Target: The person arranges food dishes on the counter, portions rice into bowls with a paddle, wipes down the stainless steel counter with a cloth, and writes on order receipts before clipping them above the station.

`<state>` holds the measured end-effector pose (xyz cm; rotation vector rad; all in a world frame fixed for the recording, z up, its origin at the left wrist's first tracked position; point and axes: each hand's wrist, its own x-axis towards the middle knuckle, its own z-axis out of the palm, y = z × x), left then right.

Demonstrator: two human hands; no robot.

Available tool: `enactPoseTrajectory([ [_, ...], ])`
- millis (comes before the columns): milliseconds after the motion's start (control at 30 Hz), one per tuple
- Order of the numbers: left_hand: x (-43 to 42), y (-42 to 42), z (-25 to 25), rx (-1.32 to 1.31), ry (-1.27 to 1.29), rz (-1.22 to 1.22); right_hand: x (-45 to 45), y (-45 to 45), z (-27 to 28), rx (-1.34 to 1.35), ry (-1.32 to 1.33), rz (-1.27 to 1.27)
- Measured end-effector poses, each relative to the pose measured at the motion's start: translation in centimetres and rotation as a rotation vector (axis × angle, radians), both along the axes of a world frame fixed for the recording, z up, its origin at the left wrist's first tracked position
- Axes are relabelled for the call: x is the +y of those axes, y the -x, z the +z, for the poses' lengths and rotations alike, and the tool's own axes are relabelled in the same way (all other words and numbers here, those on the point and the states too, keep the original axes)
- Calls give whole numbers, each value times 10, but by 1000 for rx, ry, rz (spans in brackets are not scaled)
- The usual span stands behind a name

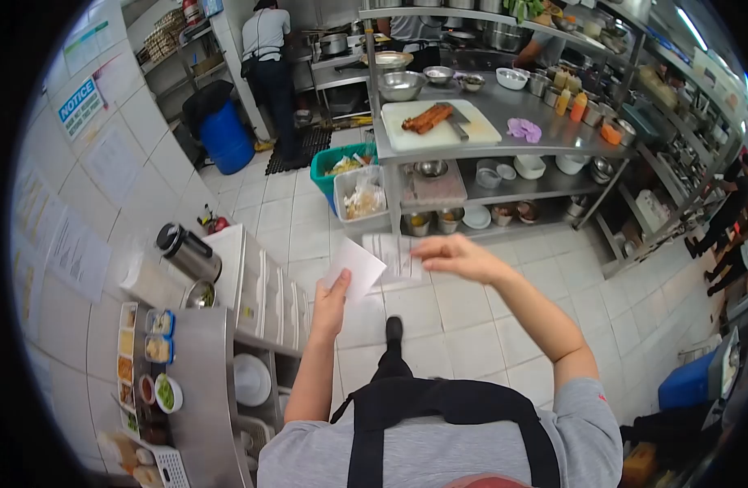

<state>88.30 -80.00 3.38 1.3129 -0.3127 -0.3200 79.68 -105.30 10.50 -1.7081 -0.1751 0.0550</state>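
Note:
A blank white paper is held in my left hand, thumb pressed on its lower edge. To its right, a printed slip with faint lines is pinched at its right edge by the fingers of my right hand. The slip lies beside and partly behind the blank paper. Both hands are in front of my body, above the tiled floor.
Ahead stands a steel table with a cutting board, cooked meat and a knife. A white bin is beside it. A steel counter with food containers is at left. A person stands at the back.

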Motion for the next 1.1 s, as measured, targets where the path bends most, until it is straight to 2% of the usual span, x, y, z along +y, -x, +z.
enactPoseTrajectory([
  [100,-40,-60,8,15,86,116,-74,-87,24,8,-137,-168],
  [167,-60,-106,-3,1,159,127,-131,-173,52,-206,-334,-281],
  [233,-89,-146,-15,70,184,178,-180,-259,106,-421,-525,-317],
  [333,-135,-205,-27,126,226,232,-249,-396,195,-710,-668,-318],
  [433,-183,-262,-9,121,266,259,-298,-515,271,-857,-876,-324],
  [600,-250,-315,27,56,349,305,-315,-629,326,-887,-1091,-232],
  [700,-285,-326,32,82,307,275,-354,-705,346,-868,-1124,112],
  [733,-298,-325,32,101,291,257,-347,-691,344,-844,-1121,77],
  [800,-325,-321,30,127,275,178,-347,-666,329,-863,-860,93],
  [833,-345,-316,31,104,276,191,-344,-619,316,-781,-749,-47],
  [867,-365,-308,33,82,263,176,-360,-602,296,-831,-654,81],
  [933,-410,-297,36,73,224,72,-390,-548,241,-889,-265,-21],
  [967,-434,-290,33,92,198,7,-401,-484,217,-789,-34,-73],
  [1000,-463,-275,33,117,177,-59,-415,-436,182,-1086,247,-197],
  [1033,-495,-256,39,173,142,-123,-429,-382,147,-1088,329,-183],
  [1100,-554,-219,36,300,131,-398,-462,-270,84,-672,535,-128],
])
